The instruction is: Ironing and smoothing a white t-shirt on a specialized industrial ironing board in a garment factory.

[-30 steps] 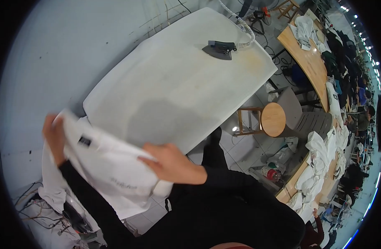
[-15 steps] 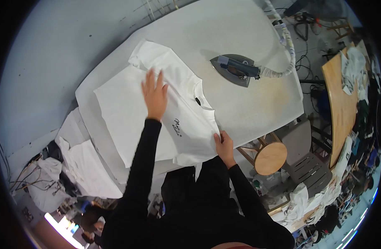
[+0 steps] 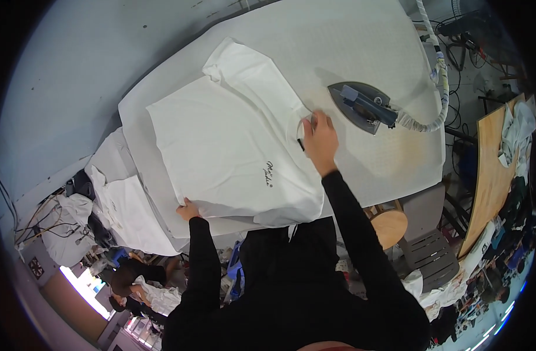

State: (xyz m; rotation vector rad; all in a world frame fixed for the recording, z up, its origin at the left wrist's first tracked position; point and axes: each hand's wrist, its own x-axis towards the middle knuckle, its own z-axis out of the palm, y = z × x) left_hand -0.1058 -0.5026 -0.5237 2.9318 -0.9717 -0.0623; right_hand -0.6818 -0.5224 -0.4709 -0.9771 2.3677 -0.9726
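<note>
White T-shirt (image 3: 233,137) lies spread on the pale ironing table (image 3: 396,47), between both hands and reaching beyond them. Left hand (image 3: 189,209) touches the near hem corner, fingers bent; grip cannot be told. Right hand (image 3: 322,143) at the collar (image 3: 294,126), fingers curled, pinch likewise unclear; iron (image 3: 361,108) just beside it, rightward.
</note>
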